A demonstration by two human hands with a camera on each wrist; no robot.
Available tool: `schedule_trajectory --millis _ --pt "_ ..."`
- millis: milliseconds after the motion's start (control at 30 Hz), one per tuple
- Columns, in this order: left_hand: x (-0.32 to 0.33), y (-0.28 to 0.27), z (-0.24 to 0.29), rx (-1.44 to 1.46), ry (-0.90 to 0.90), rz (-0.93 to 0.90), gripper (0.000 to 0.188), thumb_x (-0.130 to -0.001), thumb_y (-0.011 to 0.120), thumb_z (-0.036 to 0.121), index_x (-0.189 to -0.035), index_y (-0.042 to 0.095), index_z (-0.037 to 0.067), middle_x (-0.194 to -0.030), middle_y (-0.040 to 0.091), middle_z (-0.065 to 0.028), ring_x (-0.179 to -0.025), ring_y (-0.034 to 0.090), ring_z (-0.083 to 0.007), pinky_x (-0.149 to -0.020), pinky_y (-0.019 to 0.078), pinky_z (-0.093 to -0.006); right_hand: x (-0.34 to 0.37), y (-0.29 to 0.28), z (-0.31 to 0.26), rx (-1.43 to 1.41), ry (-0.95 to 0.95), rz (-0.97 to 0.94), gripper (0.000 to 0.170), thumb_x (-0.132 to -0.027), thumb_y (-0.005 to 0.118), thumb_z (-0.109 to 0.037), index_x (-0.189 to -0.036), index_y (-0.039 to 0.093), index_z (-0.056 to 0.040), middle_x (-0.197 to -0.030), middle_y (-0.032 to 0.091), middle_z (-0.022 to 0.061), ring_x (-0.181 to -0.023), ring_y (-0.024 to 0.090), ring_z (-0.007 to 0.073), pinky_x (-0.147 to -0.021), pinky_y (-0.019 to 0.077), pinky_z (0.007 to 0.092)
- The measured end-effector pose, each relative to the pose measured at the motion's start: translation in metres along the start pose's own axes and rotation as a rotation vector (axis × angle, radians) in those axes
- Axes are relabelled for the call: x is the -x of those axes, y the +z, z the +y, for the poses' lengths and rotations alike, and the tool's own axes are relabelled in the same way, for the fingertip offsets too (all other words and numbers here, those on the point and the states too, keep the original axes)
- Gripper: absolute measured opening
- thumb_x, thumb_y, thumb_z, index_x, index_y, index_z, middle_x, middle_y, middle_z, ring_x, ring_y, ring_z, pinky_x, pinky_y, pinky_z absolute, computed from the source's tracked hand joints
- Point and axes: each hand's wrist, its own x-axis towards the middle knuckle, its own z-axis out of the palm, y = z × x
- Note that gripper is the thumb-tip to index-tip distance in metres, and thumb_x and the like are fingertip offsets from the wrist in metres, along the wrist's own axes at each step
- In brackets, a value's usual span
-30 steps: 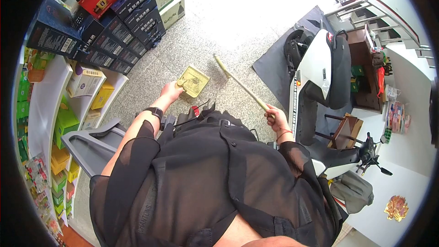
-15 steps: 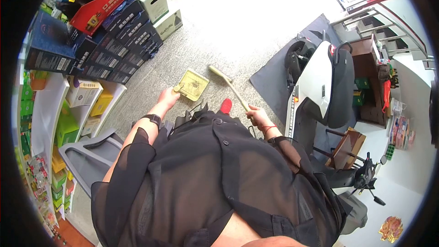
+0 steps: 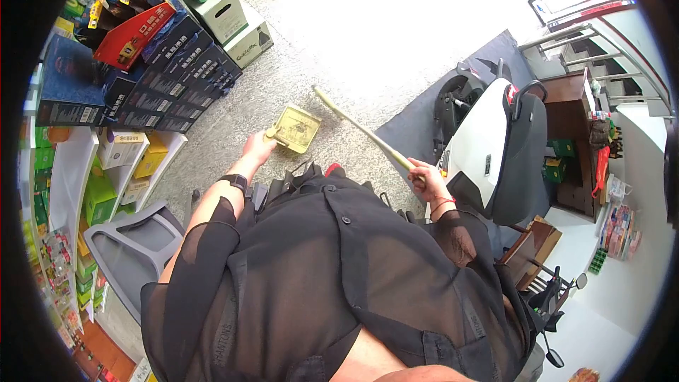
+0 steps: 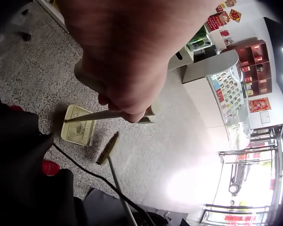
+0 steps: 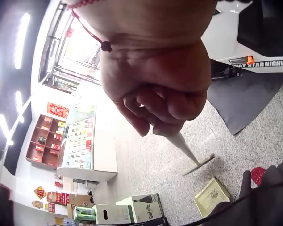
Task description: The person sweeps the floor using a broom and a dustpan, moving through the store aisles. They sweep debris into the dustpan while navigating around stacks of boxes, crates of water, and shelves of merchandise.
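My left hand [image 3: 259,147] grips the handle of a yellowish long-handled dustpan [image 3: 303,126], whose pan is low by the speckled floor with dark debris in it. In the left wrist view the curled fingers wrap the top of its handle. My right hand [image 3: 428,180] holds the pale stick of a broom [image 3: 368,134], fingers curled round it in the right wrist view. The broom head [image 5: 199,165] is down by the floor, a short way from the pan's open side. Its bristles show in the left wrist view.
A white scooter [image 3: 470,152] stands on a dark mat [image 3: 407,124] at my right. Stacked dark boxes [image 3: 170,78] and white cartons [image 3: 247,44] rise at the left, above shelves of goods [image 3: 71,170]. A grey plastic chair [image 3: 134,240] is beside my left arm. One red shoe [image 3: 332,169] shows below me.
My right hand swung the broom inward toward the dustpan, then back out to the right. The left hand and dustpan shifted slightly left, and the surroundings slid down in view.
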Motion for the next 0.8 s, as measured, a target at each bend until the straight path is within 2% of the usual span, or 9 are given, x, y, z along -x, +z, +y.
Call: schedule_trajectory --millis 67,167,333,433,467,567,600,700,800 --pt "0.000 0.007 0.014 0.006 -0.042 -0.037 0.035 -0.073 0.062 0.027 -0.103 0.059 0.008 -0.095 0.063 -0.0149 -0.092 0.060 -0.0287 -0.079 0.0454 -0.0380 -0.012 -0.017 -0.007 -0.005 -0.005 0.037 0.057 -0.077 0.053 -0.008 -0.132 0.037 -0.0065 -0.067 0.050 0.0028 -0.042 0.032 0.0051 -0.040 0.0257 0.0190" --pt "-0.013 0.019 0.021 -0.001 -0.017 -0.065 0.037 -0.073 0.063 0.028 -0.104 0.059 0.008 -0.095 0.063 -0.0144 -0.092 0.060 -0.0279 -0.079 0.0454 -0.0372 -0.035 -0.028 -0.011 0.031 -0.048 0.103 0.060 -0.078 0.054 -0.009 -0.134 0.033 -0.0088 -0.067 0.050 0.0022 -0.042 0.033 0.0051 -0.041 0.0263 0.0193" --pt "-0.039 0.020 0.036 0.039 0.009 -0.080 0.037 -0.074 0.063 0.030 -0.104 0.059 0.010 -0.096 0.063 -0.0139 -0.092 0.060 -0.0278 -0.079 0.0455 -0.0373 -0.064 -0.009 -0.019 0.016 -0.039 0.211 0.039 -0.079 0.055 -0.009 -0.117 0.045 -0.0109 -0.062 0.046 -0.0021 -0.041 0.035 0.0042 -0.040 0.0257 0.0202" --pt "-0.052 0.014 0.046 0.017 0.028 -0.110 0.037 -0.074 0.062 0.030 -0.104 0.059 0.011 -0.097 0.063 -0.0137 -0.092 0.060 -0.0280 -0.079 0.0456 -0.0375 -0.073 0.003 -0.027 0.019 0.039 0.145 0.039 -0.079 0.054 -0.009 -0.117 0.044 -0.0110 -0.061 0.046 -0.0025 -0.041 0.035 0.0041 -0.039 0.0257 0.0204" --pt "-0.055 0.011 0.051 -0.002 0.035 -0.130 0.036 -0.074 0.062 0.030 -0.104 0.060 0.011 -0.098 0.063 -0.0136 -0.093 0.059 -0.0281 -0.080 0.0457 -0.0375 -0.073 0.009 -0.027 0.032 0.022 0.141 0.029 -0.077 0.055 -0.008 -0.106 0.049 -0.0078 -0.062 0.045 -0.0015 -0.042 0.034 0.0055 -0.036 0.0250 0.0212" --pt "-0.069 0.006 0.061 0.023 0.030 -0.149 0.037 -0.072 0.062 0.030 -0.104 0.060 0.012 -0.098 0.063 -0.0137 -0.093 0.059 -0.0287 -0.080 0.0458 -0.0379 -0.069 0.037 -0.028 0.111 0.028 0.146 0.044 -0.077 0.055 -0.007 -0.120 0.048 -0.0054 -0.065 0.049 0.0007 -0.042 0.036 0.0072 -0.037 0.0256 0.0218" --pt "-0.079 0.005 0.061 -0.024 0.046 -0.163 0.037 -0.072 0.062 0.030 -0.104 0.059 0.012 -0.099 0.062 -0.0143 -0.093 0.059 -0.0295 -0.080 0.0458 -0.0384 -0.067 0.047 -0.029 0.117 0.032 0.129 0.055 -0.076 0.056 -0.006 -0.129 0.042 -0.0046 -0.067 0.051 0.0024 -0.044 0.036 0.0079 -0.038 0.0263 0.0218" --pt "-0.115 0.000 0.055 -0.010 0.100 -0.202 0.038 -0.071 0.062 0.030 -0.104 0.059 0.012 -0.099 0.062 -0.0149 -0.093 0.059 -0.0304 -0.080 0.0457 -0.0391 -0.067 0.075 -0.040 0.063 0.076 0.028 0.057 -0.075 0.056 -0.005 -0.130 0.039 -0.0030 -0.068 0.049 0.0021 -0.048 0.037 0.0070 -0.040 0.0264 0.0212" --pt "-0.152 -0.025 0.058 -0.079 0.146 -0.239 0.037 -0.072 0.062 0.030 -0.104 0.058 0.011 -0.100 0.061 -0.0153 -0.095 0.058 -0.0308 -0.081 0.0456 -0.0394 -0.066 0.101 -0.055 -0.022 0.098 0.018 0.059 -0.075 0.053 -0.005 -0.131 0.036 -0.0025 -0.067 0.047 0.0012 -0.046 0.032 0.0056 -0.041 0.0251 0.0204"
